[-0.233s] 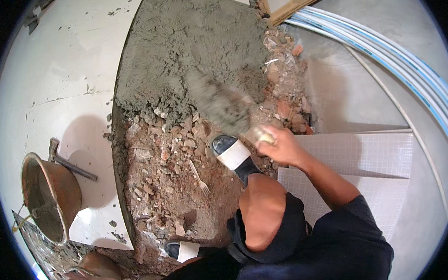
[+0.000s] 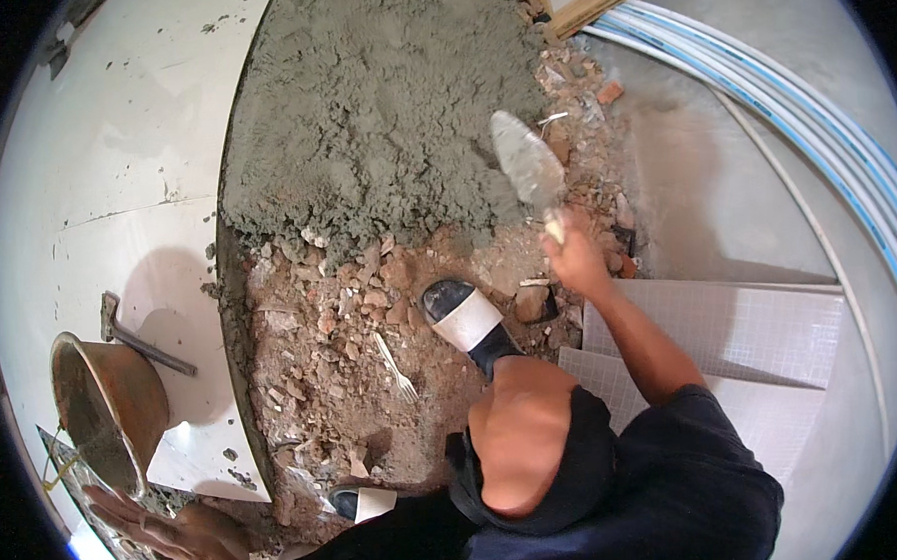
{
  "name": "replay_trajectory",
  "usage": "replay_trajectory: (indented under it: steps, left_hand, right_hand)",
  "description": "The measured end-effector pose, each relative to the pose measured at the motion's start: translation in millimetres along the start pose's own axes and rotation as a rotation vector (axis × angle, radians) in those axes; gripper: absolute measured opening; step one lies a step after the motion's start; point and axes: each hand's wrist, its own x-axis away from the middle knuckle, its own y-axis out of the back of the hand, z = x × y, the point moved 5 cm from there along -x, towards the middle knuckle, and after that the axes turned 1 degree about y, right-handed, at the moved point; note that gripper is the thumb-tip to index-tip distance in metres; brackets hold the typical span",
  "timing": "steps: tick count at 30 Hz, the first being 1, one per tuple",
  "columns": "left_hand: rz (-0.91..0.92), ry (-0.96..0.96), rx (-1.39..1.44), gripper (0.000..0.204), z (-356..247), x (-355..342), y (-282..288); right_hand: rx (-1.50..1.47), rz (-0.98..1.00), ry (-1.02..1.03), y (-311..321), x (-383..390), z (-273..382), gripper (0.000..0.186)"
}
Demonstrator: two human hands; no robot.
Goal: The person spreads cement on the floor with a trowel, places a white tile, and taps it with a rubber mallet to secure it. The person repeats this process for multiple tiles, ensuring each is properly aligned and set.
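Observation:
My right hand [image 2: 578,259] is closed round the pale handle of a trowel [image 2: 528,161]. The trowel's pointed metal blade tilts up and left, over the right edge of a spread of wet grey mortar [image 2: 371,113]. Bare rubble [image 2: 331,335] with broken stones and brick bits lies on the near side of the mortar. At the lower left my left hand [image 2: 169,527] is open, fingers stretched, holding nothing. It is just below a mortar-stained bucket [image 2: 154,403] that leans on its side. A hammer [image 2: 146,338] lies beside the bucket on the white tiles.
White floor tiles [image 2: 142,143] border the mortar on the left. Stacked tiles with a grid pattern [image 2: 731,328] lie right of my arm. Coiled white-and-blue pipes [image 2: 760,86] curve along the right. A white fork [image 2: 397,367] rests on the rubble near my sandalled foot [image 2: 465,314].
The trowel has swung up and right, from low over the mortar's near edge to its right edge. My left hand has risen a little toward the bucket, fingers more spread.

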Motion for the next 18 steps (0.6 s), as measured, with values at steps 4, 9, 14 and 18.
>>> replay_trajectory:
  steps: [4,9,14,18]
  left_hand:
    - [0.075,-0.068,0.064,0.092,-68.1,-11.0,-27.2]
    - [0.384,-0.173,0.212,0.096,-121.5,4.0,-91.1]
    - [0.642,-0.216,0.189,0.085,-111.0,19.1,-130.8]
    - [0.693,-0.097,0.153,0.079,-84.6,14.6,-137.1]
  right_hand:
    - [-0.3,0.293,-0.142,-9.2,-33.1,-3.5,0.059]
    - [-0.167,0.37,0.142,-22.4,-29.9,31.9,0.052]
    - [0.052,0.444,-0.064,-34.6,-4.8,-51.4,0.053]
    - [-0.193,0.101,0.171,-19.9,3.6,-79.4,0.054]
